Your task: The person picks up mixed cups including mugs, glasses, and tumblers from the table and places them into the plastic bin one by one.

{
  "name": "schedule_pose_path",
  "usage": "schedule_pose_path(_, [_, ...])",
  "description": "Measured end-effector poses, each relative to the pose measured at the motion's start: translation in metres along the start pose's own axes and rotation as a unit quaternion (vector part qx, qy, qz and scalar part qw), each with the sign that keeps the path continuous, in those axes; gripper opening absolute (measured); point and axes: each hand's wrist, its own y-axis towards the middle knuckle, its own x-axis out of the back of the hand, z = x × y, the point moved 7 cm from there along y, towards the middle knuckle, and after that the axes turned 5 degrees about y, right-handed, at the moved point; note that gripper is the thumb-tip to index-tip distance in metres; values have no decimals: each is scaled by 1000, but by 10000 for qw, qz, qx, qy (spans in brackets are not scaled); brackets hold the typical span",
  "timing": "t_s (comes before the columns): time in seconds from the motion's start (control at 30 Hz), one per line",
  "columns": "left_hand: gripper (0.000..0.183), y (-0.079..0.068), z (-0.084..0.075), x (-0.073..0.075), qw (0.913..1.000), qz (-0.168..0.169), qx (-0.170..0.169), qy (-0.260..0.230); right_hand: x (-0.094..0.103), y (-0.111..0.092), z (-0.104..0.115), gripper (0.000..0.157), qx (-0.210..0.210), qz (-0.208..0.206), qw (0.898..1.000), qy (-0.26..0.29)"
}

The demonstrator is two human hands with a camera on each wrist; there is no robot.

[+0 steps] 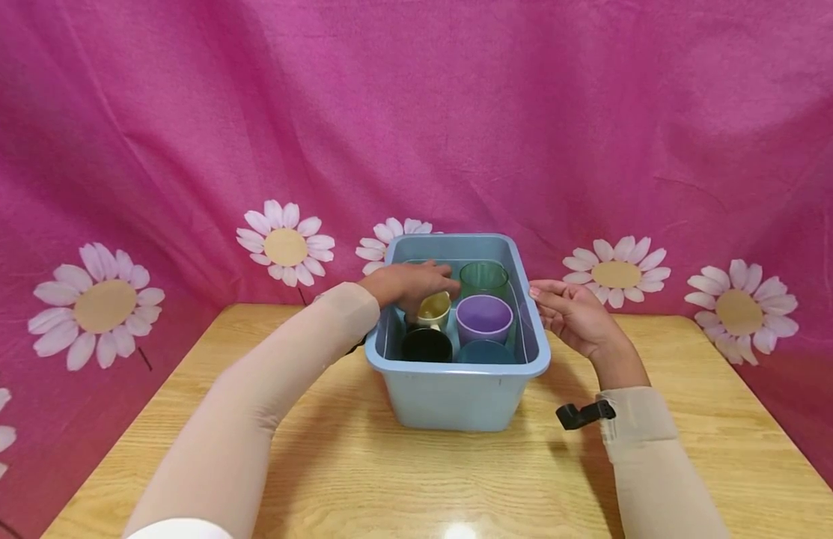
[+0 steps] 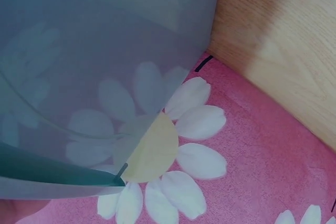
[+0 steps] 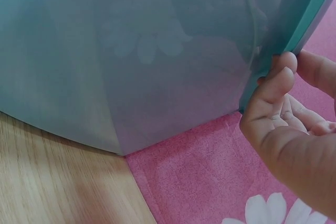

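A blue-grey plastic tub [image 1: 456,397] stands on the table and holds several cups. My left hand [image 1: 411,287] reaches over its left rim, fingers spread above a yellow cup [image 1: 435,308]; whether they touch it is unclear. Around that cup are a black cup [image 1: 426,346], a purple cup [image 1: 484,318], a green clear glass [image 1: 483,277] and a blue cup [image 1: 486,352]. On the tub's right side my right hand [image 1: 578,314] pinches the rim. The right wrist view shows this hand [image 3: 294,124] with thumb and fingers at the rim [image 3: 310,11].
The light wooden table [image 1: 308,479] carries the tub near its back edge. Behind it hangs a pink cloth [image 1: 456,112] with white daisies. A black wrist mount [image 1: 584,414] sticks out from the right sleeve.
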Motion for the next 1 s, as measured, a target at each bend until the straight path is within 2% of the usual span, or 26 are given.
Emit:
schedule_pose_path(0.33, [79,1,1,0,9999,126,16,-41,1,0,0,16,-47,-51,10000,25])
schedule_pose_path(0.53, [78,0,2,-3,9994,262,149,-161,0,0,0,17,-11,-14,10000,36])
schedule_pose_path(0.73, [76,-1,3,-3,9982,433,294,-298,2,2,-2,14,-126,-170,9998,23])
schedule_pose_path(1.0, [77,-2,3,-4,9973,508,383,-369,1,1,-2,15,-87,-165,9998,46])
